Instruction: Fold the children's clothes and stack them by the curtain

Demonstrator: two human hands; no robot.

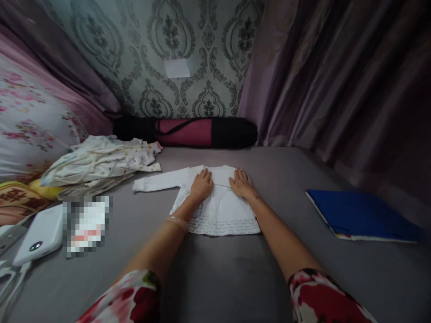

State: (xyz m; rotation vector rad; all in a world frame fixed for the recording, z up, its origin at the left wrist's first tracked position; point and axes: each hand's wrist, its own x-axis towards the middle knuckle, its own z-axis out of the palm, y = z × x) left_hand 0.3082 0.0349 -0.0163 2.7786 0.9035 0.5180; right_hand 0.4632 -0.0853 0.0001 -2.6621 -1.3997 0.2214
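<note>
A small white long-sleeved shirt (215, 211) lies spread on the grey sheet, with lines of print along its lower hem. One sleeve stretches out to the left; the other sleeve does not show on the right, where my arm covers part of that side. My left hand (202, 184) rests flat on the upper left of the shirt, fingers pointing away from me. On the upper right, my right hand (241, 183) presses down with its fingers extended. Neither hand grips the cloth.
A heap of light patterned clothes (111, 157) lies at the back left. Nearer are a white power bank (42, 233) with cables and a blurred-out item (88, 226). A blue folded item (360, 215) lies right. Behind is a black-and-maroon long bag (188, 132) against the wall.
</note>
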